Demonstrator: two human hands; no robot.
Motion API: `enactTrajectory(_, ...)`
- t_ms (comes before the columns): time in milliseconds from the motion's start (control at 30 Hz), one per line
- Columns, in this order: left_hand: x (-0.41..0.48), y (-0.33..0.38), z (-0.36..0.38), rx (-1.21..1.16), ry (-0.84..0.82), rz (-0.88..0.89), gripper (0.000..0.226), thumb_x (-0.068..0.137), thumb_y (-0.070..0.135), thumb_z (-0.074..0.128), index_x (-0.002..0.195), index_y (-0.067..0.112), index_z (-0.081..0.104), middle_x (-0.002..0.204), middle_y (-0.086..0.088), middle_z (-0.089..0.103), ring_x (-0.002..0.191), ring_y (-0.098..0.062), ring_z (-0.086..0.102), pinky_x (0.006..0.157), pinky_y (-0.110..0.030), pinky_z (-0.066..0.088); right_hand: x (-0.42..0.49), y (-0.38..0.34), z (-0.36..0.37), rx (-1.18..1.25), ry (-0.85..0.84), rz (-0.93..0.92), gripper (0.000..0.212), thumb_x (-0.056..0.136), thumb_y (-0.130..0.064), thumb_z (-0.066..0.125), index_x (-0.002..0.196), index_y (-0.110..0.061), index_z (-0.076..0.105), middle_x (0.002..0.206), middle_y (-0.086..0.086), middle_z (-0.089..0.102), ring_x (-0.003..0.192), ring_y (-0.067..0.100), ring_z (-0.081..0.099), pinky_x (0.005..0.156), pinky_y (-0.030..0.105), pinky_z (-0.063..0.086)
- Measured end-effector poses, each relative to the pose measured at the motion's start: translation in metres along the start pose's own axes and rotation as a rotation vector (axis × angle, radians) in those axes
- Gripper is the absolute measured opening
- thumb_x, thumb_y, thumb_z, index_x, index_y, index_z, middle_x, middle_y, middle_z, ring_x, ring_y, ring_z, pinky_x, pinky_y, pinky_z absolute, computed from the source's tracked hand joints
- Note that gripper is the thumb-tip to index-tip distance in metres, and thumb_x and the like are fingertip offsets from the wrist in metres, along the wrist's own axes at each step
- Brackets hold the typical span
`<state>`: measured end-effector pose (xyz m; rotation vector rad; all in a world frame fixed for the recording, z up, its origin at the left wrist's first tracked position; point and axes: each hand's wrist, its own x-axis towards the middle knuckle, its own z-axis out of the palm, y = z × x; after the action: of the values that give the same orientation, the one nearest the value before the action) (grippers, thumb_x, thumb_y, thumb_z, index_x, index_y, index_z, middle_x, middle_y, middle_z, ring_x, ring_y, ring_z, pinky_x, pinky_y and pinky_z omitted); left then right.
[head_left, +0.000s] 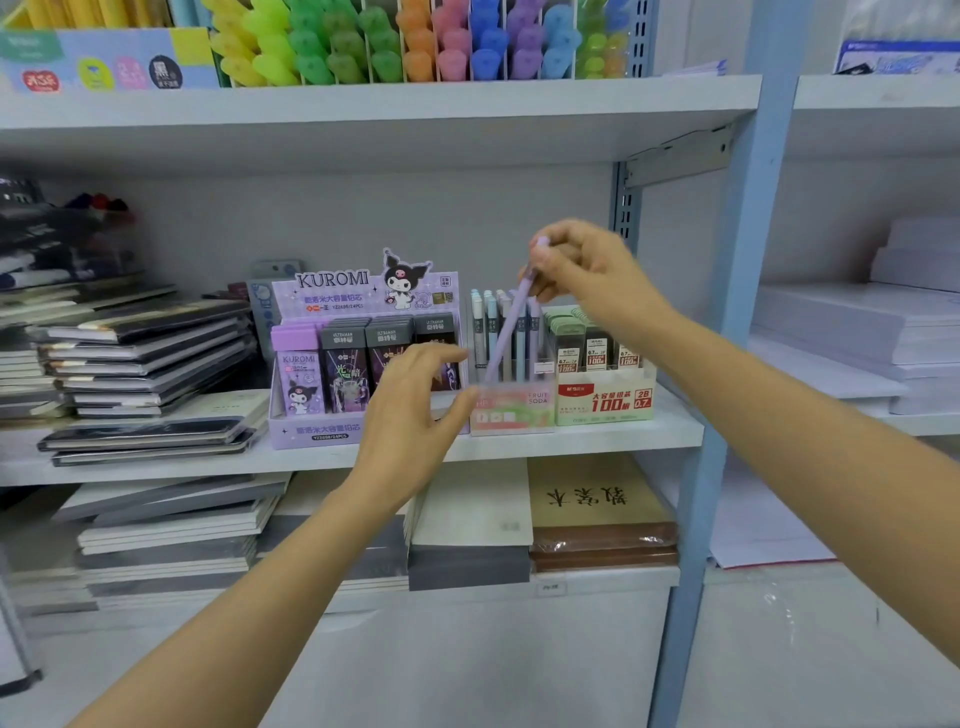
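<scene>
Centrally, our right hand (587, 270) pinches the upper end of a lilac pen (506, 332), thumb and fingertips (544, 257) curled closed around its cap. The pen tilts down and to the left from those fingers, its lower tip inside the clear pen box (514, 413) marked FRUIT SODA, among other pastel pens standing upright there. Our left hand (410, 410) holds nothing: its fingers are spread and gently curved, the thumb tip touching the box's front left corner, the other fingers lying just in front of the purple Kuromi display (322, 431). The pen shaft passes just right of these fingers without touching them. A green lead-refill box (605, 402) stands against the pen box's right side, all three on the white shelf (597, 441). Stacked notebooks (145, 353) lie at left.
</scene>
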<state>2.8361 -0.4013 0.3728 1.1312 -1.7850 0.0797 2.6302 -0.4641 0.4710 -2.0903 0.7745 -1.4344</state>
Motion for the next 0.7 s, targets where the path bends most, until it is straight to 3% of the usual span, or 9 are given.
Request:
enactTrajectory(100, 0.002, -0.009, 0.001, 0.239, -0.134, 0.103, 0.057, 0.093, 0.022, 0.059, 0.147, 0.017, 0.038, 0.153, 0.001, 0.036, 0.144, -0.017, 0.025, 0.118, -0.034, 0.021, 0.015, 0.008, -0.018, -0.092, 0.185, -0.051, 0.006, 0.098, -0.013, 0.053, 0.101, -0.009, 0.056, 0.084, 0.008, 0.068, 0.075, 0.015, 0.069, 0.071, 0.024, 0.057)
enactTrajectory(200, 0.001, -0.016, 0.008, 0.344, -0.257, 0.132, 0.067, 0.096, 0.026, 0.055, 0.153, 0.021, 0.021, 0.159, 0.005, 0.023, 0.149, -0.015, 0.010, 0.120, -0.039, 0.017, 0.017, 0.024, -0.017, -0.175, 0.215, -0.029, 0.004, 0.097, -0.013, 0.055, 0.099, -0.009, 0.056, 0.082, 0.006, 0.067, 0.068, 0.007, 0.066, 0.066, 0.017, 0.053)
enactTrajectory(433, 0.000, -0.022, 0.014, 0.460, -0.268, 0.196, 0.067, 0.095, 0.026, 0.055, 0.153, 0.019, 0.022, 0.160, 0.003, 0.019, 0.147, -0.018, 0.017, 0.119, -0.036, 0.020, 0.008, 0.051, -0.002, -0.418, 0.149, -0.003, 0.005, 0.096, -0.017, 0.056, 0.098, -0.013, 0.058, 0.081, -0.002, 0.066, 0.076, 0.011, 0.067, 0.072, 0.022, 0.055)
enactTrajectory(567, -0.001, -0.021, 0.013, 0.473, -0.270, 0.204, 0.068, 0.094, 0.026, 0.056, 0.153, 0.017, 0.023, 0.159, 0.001, 0.021, 0.145, -0.019, 0.021, 0.116, -0.036, 0.024, 0.009, 0.048, -0.004, -0.396, 0.091, -0.013, 0.003, 0.096, -0.016, 0.055, 0.098, -0.015, 0.057, 0.080, -0.006, 0.064, 0.074, 0.003, 0.065, 0.068, 0.016, 0.054)
enactTrajectory(700, 0.000, -0.019, 0.015, 0.473, -0.256, 0.201, 0.068, 0.093, 0.025, 0.058, 0.152, 0.016, 0.026, 0.158, 0.000, 0.024, 0.144, -0.019, 0.024, 0.114, -0.035, 0.027, 0.008, 0.045, -0.001, -0.394, 0.069, -0.034, 0.007, 0.097, -0.016, 0.055, 0.100, -0.011, 0.058, 0.082, -0.002, 0.066, 0.080, 0.013, 0.068, 0.075, 0.022, 0.057)
